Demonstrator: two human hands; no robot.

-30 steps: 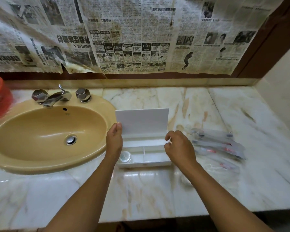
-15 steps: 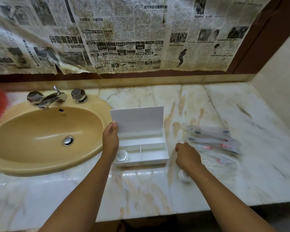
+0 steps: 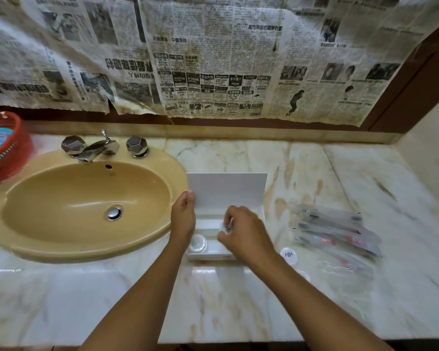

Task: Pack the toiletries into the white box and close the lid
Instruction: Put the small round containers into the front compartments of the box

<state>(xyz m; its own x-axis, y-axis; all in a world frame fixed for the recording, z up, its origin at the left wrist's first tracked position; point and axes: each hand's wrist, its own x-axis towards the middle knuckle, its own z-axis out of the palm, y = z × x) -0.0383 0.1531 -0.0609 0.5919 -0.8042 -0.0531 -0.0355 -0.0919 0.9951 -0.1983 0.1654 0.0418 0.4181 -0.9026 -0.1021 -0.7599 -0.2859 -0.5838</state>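
Observation:
The white box [image 3: 227, 191] stands open on the marble counter, its lid upright at the back. My left hand [image 3: 183, 219] holds the lid's left edge between thumb and fingers. My right hand [image 3: 243, 233] hovers over the box's compartments and pinches a small round white container [image 3: 225, 226]. Another round container [image 3: 198, 244] lies in the box's front left compartment. A third one [image 3: 288, 254] sits on the counter to the right of my wrist. Several toothbrushes in clear wrappers [image 3: 335, 230] lie in a pile further right.
A yellow sink [image 3: 86, 209] with chrome taps [image 3: 96, 148] lies left of the box. A red basket [image 3: 3, 148] stands at the far left. Newspaper covers the wall behind. A side wall closes the counter on the right.
My right hand went to the counter beside the box, picked up a small round container and carried it back over the box. My left hand stayed on the lid.

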